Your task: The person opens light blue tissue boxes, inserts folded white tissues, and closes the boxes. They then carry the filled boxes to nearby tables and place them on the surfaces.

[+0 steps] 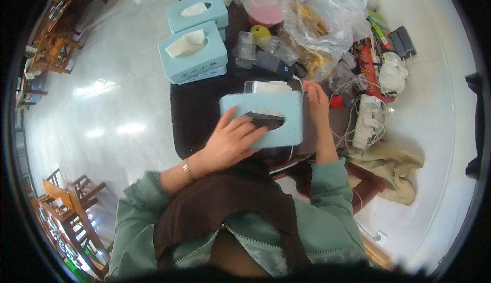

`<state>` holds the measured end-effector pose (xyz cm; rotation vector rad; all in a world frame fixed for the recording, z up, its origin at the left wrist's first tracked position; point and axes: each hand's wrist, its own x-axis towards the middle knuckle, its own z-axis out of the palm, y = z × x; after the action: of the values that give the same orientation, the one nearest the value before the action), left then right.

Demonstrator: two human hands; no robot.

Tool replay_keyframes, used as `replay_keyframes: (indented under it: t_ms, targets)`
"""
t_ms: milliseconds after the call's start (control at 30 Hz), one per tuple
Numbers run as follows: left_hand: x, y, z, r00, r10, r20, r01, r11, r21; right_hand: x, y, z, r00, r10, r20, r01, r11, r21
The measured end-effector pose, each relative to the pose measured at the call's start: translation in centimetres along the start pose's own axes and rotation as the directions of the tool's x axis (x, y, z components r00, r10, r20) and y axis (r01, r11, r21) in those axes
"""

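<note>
A light blue tissue box cover (264,102) with an oval opening is in front of me over the dark table. My left hand (232,139) grips it at the near left, its fingers reaching across to the rim of the opening. Part of the opening looks dark, with a strip of white inside. Just behind the cover lies a white tissue stack (270,86), partly hidden by it. My right hand (316,98) is beside the cover's far right corner, close to a white cable (300,83). Blur hides whether its fingers touch the cover or the cable.
Two light blue tissue boxes (197,12) (215,54) stand at the table's far left. Behind my hands are a black power bank (274,64), a yellow-green fruit (260,32) and plastic bags (326,14). A tangled power strip (366,121) lies right, near a red-capped jar (339,101).
</note>
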<state>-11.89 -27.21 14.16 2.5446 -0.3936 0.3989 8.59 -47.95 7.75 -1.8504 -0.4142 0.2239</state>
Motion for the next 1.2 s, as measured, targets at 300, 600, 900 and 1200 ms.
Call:
replay_keyframes:
  t_ms: [300, 600, 900, 1200]
  targets:
    - [5.0, -4.1, 8.2, 0.987, -0.095, 0.133, 0.092, 0.995, 0.028, -1.4, 1.2, 1.2, 0.973, 0.157, 0.168, -0.121, 0.971, -0.206]
    - [0.4, -6.9, 11.9, 0.500, -0.864, 0.066, 0.390, 0.156, -0.908, -2.3, 2.4, 3.3, 0.935, 0.345, 0.085, -0.324, 0.925, -0.197]
    - [2.3, -7.3, 11.4, 0.427, -0.755, 0.497, 0.685, -0.089, -0.723, -2.0, 1.7, 2.6, 0.912, 0.359, 0.198, -0.320, 0.925, -0.206]
    - [-2.4, -8.5, 7.4, 0.726, -0.145, 0.672, 0.340, -0.775, -0.533, -6.6, 0.4, 4.5, 0.924, 0.165, 0.344, -0.079, 0.965, -0.251]
